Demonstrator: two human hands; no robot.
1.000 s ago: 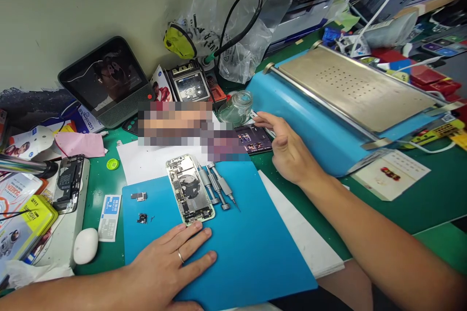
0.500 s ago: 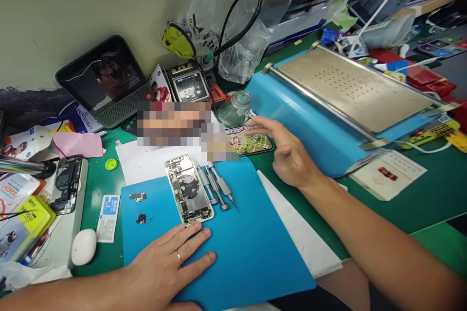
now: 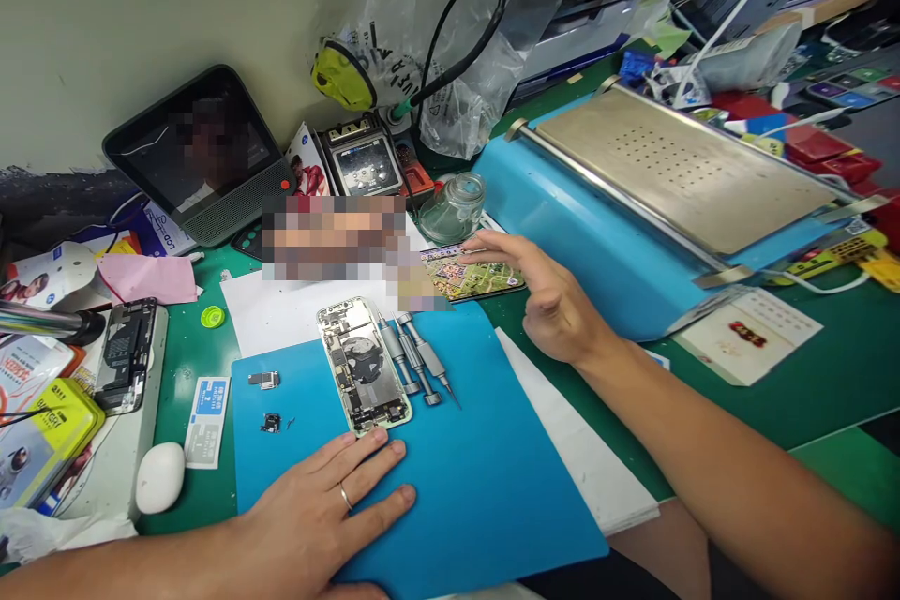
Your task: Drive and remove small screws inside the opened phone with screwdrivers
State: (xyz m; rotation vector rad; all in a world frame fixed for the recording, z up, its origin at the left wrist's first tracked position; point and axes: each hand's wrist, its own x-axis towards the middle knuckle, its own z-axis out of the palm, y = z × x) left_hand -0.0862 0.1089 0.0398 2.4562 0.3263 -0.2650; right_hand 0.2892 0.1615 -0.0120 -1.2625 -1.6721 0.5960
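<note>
My left hand [image 3: 344, 497], with a ring on one finger, lies flat on the blue mat [image 3: 485, 487], fingers spread. Its fingertips are by the lower end of an opened phone [image 3: 363, 364] whose inner parts show. Several screwdrivers [image 3: 414, 358] lie along that phone's right side. Small phone parts [image 3: 265, 381] rest on the mat to the left. Farther back, my right hand [image 3: 552, 295] reaches over a phone with a lit, map-like game screen [image 3: 478, 275]. Its fingers are stretched out and hold nothing; whether the fingertips touch the screen I cannot tell.
A glass jar [image 3: 454, 209] stands behind the lit phone. To the right is a blue machine with a perforated metal plate [image 3: 675, 169]. A smart display [image 3: 197, 155] leans at the back left. A white earbud-style case [image 3: 160, 478] and another opened phone [image 3: 127, 352] are at left.
My right hand has shifted slightly left over the lit phone, and the picture on its screen has moved. My left hand and the opened phone stay in place.
</note>
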